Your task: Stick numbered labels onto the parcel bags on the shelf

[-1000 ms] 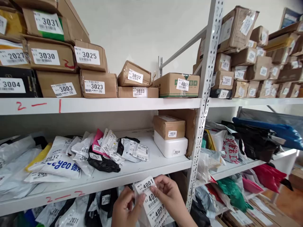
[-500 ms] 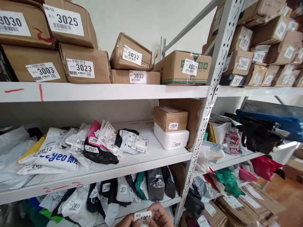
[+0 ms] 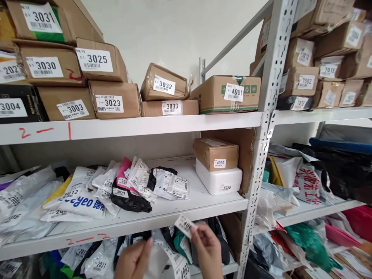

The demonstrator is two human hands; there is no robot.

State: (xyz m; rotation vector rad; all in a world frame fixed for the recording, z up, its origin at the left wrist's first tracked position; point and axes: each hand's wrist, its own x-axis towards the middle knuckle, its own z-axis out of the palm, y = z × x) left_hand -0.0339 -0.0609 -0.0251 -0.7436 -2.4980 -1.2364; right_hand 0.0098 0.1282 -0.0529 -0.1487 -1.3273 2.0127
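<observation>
While the right hand [image 3: 207, 248] pinches one label [image 3: 183, 224] by its edge, thumb against fingers, most of it stands free, probably to spare the sticky side. Left hand [image 3: 132, 256] half curled, thumb near the forefinger, just beside the strip of labels [image 3: 178, 262]; contact hidden, cannot tell whether it has hold. Both sit below the front edge of the middle shelf [image 3: 186, 166]; the label overlaps that edge in view. Lower bags [image 3: 100, 256] lie behind, so room inward looks tight. On the middle shelf, soft bags [image 3: 81, 193] slump leftward; bare white surface separates them from a white box [image 3: 217, 181] bearing a brown box [image 3: 209, 149], flat faces suiting a stack. Metal post [image 3: 259, 170] bounds the right. Above, cartons [image 3: 135, 99] face numbers outward, presumably for reading
</observation>
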